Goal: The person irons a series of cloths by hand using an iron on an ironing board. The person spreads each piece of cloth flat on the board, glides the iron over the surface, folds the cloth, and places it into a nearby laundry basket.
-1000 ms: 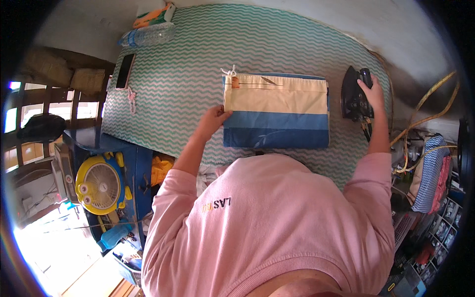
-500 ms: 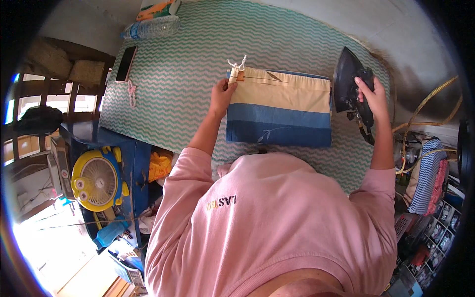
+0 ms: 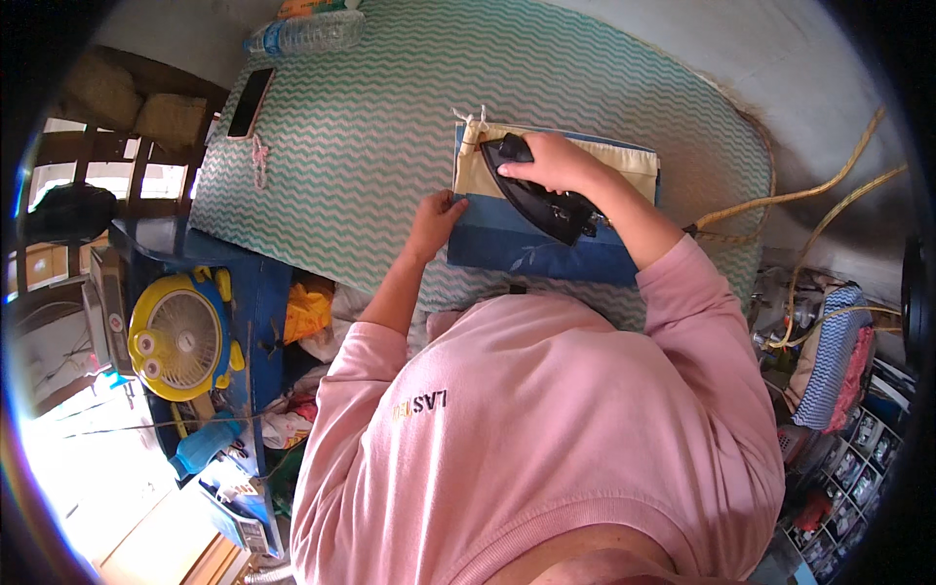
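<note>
A folded cloth piece [image 3: 478, 244], cream at the far side and two blues nearer me, lies on the green-and-white zigzag-patterned cover [image 3: 370, 166]. White drawstring ends [image 3: 471, 119] stick out at its far left corner. My right hand [image 3: 551, 164] is wrapped round the handle of a black clothes iron [image 3: 536, 205], which rests on the cloth across the cream and blue bands. With my left hand [image 3: 436, 222] I pinch the cloth's left edge, thumb and fingers together. The iron hides the middle of the cloth.
The iron's yellowish cord [image 3: 751, 202] runs off to the right. A phone [image 3: 251, 103] and a clear plastic bottle [image 3: 307, 34] lie at the far left. Left of the cover, a yellow-and-blue fan [image 3: 178, 338] stands by a blue cabinet [image 3: 255, 322].
The iron has moved left from beside the cloth onto it, carried by my right hand. My left hand has slid nearer along the cloth's left edge.
</note>
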